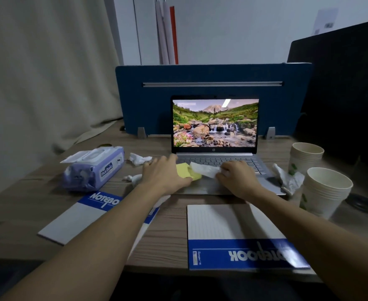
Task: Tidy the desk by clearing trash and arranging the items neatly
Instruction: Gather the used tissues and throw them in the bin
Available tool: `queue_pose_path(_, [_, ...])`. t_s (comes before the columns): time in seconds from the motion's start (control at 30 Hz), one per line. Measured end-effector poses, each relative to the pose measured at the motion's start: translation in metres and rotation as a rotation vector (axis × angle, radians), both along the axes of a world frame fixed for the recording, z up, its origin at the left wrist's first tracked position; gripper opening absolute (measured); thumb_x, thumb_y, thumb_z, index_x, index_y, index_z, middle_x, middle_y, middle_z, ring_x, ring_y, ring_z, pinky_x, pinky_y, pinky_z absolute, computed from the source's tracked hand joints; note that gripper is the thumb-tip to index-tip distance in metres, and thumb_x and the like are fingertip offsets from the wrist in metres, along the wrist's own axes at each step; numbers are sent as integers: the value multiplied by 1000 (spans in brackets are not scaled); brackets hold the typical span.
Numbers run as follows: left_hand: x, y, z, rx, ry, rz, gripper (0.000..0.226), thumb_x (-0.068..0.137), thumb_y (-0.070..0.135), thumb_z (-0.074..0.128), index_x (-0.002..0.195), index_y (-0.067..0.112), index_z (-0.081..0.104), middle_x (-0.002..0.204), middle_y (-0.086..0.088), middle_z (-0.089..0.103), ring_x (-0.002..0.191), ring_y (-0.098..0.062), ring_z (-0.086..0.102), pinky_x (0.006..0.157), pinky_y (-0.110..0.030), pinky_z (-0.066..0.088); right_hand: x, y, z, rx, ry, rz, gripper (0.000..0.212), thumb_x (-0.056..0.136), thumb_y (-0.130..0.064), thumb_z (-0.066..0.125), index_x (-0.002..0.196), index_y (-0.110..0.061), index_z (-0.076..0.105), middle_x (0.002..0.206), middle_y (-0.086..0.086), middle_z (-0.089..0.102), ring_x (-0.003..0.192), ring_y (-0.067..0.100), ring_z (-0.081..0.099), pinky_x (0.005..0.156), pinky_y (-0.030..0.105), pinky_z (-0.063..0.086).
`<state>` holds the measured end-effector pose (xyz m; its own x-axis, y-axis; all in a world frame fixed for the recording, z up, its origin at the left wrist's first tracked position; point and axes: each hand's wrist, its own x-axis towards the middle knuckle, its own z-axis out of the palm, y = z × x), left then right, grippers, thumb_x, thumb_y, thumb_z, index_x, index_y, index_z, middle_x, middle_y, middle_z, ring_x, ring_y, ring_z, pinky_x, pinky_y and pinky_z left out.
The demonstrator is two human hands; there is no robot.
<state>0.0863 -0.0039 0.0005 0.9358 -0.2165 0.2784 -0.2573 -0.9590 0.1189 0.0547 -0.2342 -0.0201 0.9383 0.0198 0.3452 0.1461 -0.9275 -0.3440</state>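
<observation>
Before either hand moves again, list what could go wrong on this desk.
1. The left hand on the yellow sticky notes and the right hand pinching a white tissue both work over the open laptop; keys may get pressed.
2. The paper cup stacks stand close beside the laptop; a sweeping right arm could topple them.
3. Crumpled tissues near the wipes pack might be overlooked.
</observation>
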Motion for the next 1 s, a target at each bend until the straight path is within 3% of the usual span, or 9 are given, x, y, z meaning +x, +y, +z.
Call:
queue_pose_path(0.27, [-1,82,7,-155,-41,222,75,67,69,58,126,25,48,122,-7,61,107,-29,58,80,-40,48,6,40,5,-14,-6,75,26,92,-32,57,71,-20,50,81,1,52,87,29,51,74,41,44])
queue_pose_path(0.43, [-6,114,-1,-136,-55,291,81,70,70,58,134,22,45,129,-8,60,115,-31,56,84,-41,47,11,60,3,-5,-3,103,34,92,-32,57,63,-25,40,75,-2,47,80,25,45,68,37,36])
queue_pose_path(0.53, [-6,120,-7,-136,-59,266,79,76,70,54,139,24,41,137,-5,56,120,-30,53,86,-43,47,14,66,-1,-10,-2,96,26,92,-33,55,70,-22,48,81,-1,49,83,25,45,69,38,39])
queue_pose_path(0.77, [-8,113,-11,-159,-105,163,72,77,68,52,138,30,44,136,0,56,118,-26,53,85,-40,46,10,61,-3,6,-20,91,30,90,-32,56,65,-27,40,78,-2,48,80,24,45,67,36,37])
queue_pose_path(0.9, [-12,94,-11,-217,-104,35,64,80,63,56,135,32,48,137,4,56,123,-24,49,96,-44,42,4,53,-2,18,-35,78,35,90,-33,56,61,-25,37,74,-3,47,77,24,46,63,35,33])
queue_pose_path(1.0, [-15,72,-8,-222,-82,-105,60,83,60,56,136,33,46,142,7,51,132,-22,42,105,-48,36,-2,46,2,19,-31,89,25,91,-34,56,70,-23,48,79,1,54,80,27,50,68,39,43])
